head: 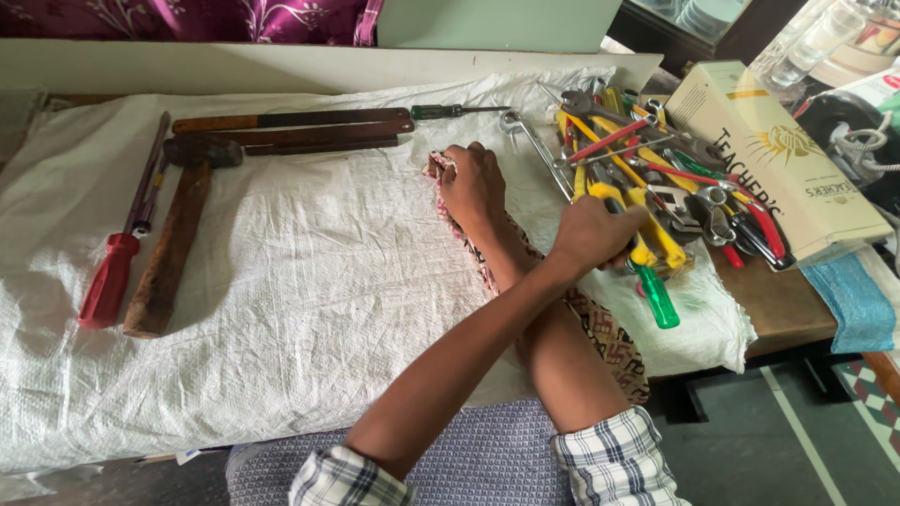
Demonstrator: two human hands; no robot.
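Forearms crossed above the white woven sack cloth that covered the table. Left hand, reaching over to the right, had its fingers curled around a yellow-handled tool at the near edge of the tool pile; a green-handled screwdriver lay just beside it. Right hand, crossed to the left, pressed down with bent fingers on a patterned cloth running under both arms. Farther left lay a wooden-handled hammer and a red-handled screwdriver. A long cream carton lay beyond the pile.
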